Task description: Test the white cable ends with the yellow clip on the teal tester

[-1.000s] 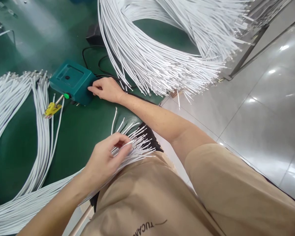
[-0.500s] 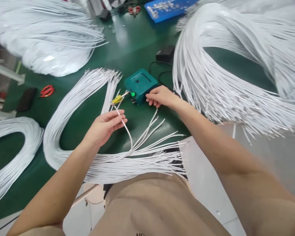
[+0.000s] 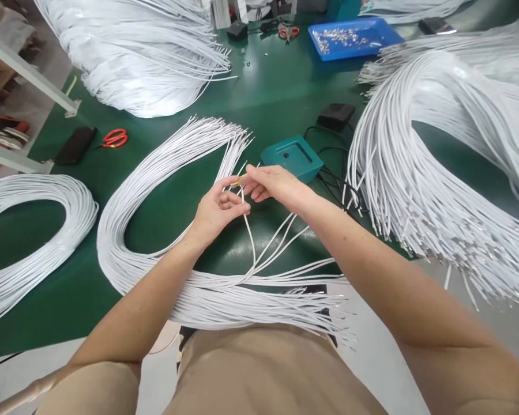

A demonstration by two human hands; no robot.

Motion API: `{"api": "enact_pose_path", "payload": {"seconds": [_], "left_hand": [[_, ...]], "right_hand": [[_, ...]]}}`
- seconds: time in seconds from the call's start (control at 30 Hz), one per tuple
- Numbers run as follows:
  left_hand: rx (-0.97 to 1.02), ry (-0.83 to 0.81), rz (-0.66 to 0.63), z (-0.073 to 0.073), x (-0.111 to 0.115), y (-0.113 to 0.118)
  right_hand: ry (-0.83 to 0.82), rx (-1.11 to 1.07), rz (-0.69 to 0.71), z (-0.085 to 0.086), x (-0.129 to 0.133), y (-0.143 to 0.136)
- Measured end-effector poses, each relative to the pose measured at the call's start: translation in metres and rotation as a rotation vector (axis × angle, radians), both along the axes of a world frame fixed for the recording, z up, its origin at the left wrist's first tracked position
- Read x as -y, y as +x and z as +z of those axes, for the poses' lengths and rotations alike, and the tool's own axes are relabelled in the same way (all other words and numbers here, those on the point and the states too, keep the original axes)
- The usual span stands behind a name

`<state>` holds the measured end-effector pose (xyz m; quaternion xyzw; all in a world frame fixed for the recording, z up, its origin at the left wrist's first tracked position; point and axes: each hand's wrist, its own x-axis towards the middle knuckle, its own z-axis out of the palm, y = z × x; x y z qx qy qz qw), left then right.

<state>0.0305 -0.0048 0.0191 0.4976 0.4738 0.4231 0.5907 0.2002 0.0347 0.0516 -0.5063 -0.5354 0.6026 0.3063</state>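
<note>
My left hand (image 3: 222,204) is closed round a white cable (image 3: 251,245), near its upper end, with thumb and fingers curled about it. The cable runs down to a bundle of white cables (image 3: 242,288) along the near table edge. My right hand (image 3: 271,184) meets the left fingertips, its thumb and fingers pinched by a small yellow piece (image 3: 242,177) at the cable's end; the fingers partly hide it. Just behind the right hand lies a teal box (image 3: 294,157) with black cords; its front is covered by that hand.
Big heaps of white cables lie at back left (image 3: 142,57) and right (image 3: 415,173), with a coil (image 3: 80,202) at far left. Red-handled scissors (image 3: 115,138), a black phone-like slab (image 3: 75,145), a black block (image 3: 336,115) and a blue tray (image 3: 326,55) of small metal parts also lie there.
My right hand has left the teal box's front and moved left to my left hand. The yellow piece now sits between the fingers of both hands. The camera view has shifted.
</note>
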Motion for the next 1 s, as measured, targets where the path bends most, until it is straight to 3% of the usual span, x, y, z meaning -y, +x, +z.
{"api": "enact_pose_path", "payload": {"seconds": [0.1, 0.27, 0.6, 1.0], "left_hand": [[0.011, 0.009, -0.003, -0.003, -0.002, -0.002], [0.025, 0.013, -0.015, -0.006, -0.005, -0.007], [0.080, -0.016, 0.006, 0.000, -0.003, -0.010], [0.113, 0.053, -0.068, -0.010, -0.004, -0.015]], "right_hand": [[-0.039, 0.060, 0.068, 0.004, -0.003, -0.008], [0.039, 0.138, 0.102, 0.006, -0.002, -0.018], [-0.085, -0.120, 0.110, -0.010, -0.006, -0.010], [-0.266, -0.205, 0.071, -0.008, -0.001, -0.014]]}}
